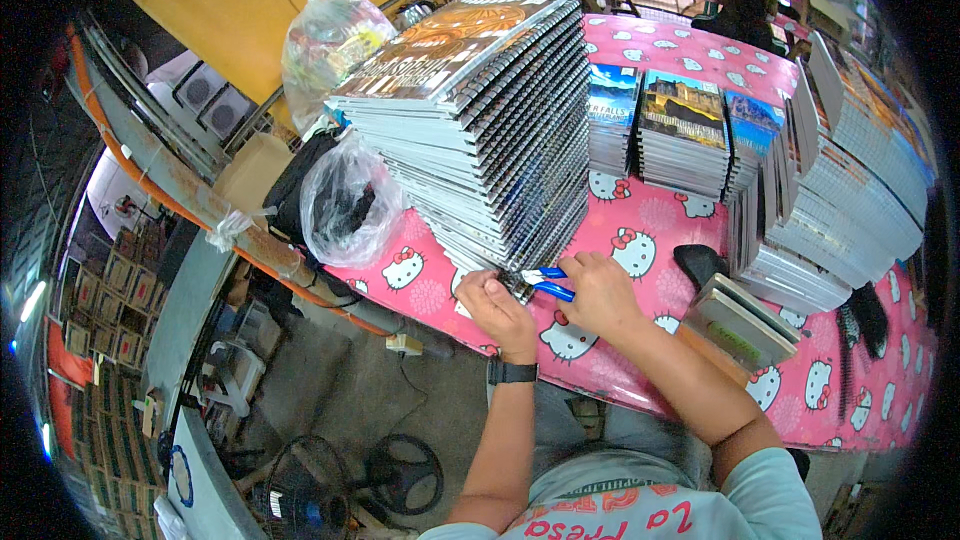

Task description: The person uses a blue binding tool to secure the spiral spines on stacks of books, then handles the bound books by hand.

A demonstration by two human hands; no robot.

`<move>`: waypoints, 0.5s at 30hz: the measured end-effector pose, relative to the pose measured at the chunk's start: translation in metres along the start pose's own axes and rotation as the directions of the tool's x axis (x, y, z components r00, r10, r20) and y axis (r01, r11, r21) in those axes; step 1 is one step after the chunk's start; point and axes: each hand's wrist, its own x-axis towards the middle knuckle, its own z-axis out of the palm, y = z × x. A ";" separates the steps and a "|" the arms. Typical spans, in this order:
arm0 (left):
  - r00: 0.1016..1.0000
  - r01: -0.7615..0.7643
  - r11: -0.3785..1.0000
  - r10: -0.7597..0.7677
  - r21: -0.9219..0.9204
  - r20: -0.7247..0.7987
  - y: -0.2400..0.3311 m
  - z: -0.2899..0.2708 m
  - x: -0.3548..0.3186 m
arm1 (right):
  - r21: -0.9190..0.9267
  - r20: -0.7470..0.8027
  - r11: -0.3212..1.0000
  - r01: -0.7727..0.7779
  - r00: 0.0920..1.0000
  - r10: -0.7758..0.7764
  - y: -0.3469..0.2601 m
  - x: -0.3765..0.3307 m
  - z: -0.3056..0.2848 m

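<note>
Right hand [600, 295] clamped around blue-handled pliers [554, 290], tool end pointing in toward the left hand [497, 315]! That left hand curls in close, though what its fingers grip we can't tell, and just ahead of it towers a stack of spiral-bound books [500, 140] on the pink tabletop [650, 225].

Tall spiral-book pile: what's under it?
Pink patterned tablecloth shows beside the tall spiral-book pile. What lies directly underneath is covered, so I can't see it.
</note>
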 end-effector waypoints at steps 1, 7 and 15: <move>0.999 0.046 0.999 -0.046 -0.011 -0.002 -0.001 0.001 -0.005 | 0.015 0.010 1.000 -0.016 1.000 0.016 0.000 0.000 0.001; 0.961 0.276 0.961 -0.277 0.013 0.017 -0.010 0.005 0.004 | 0.075 0.065 0.993 -0.091 0.994 0.086 0.003 -0.002 -0.005; 0.932 0.357 0.928 -0.361 -0.104 -0.021 -0.015 0.009 0.002 | -0.034 -0.053 0.999 0.028 0.998 -0.030 0.000 -0.003 0.001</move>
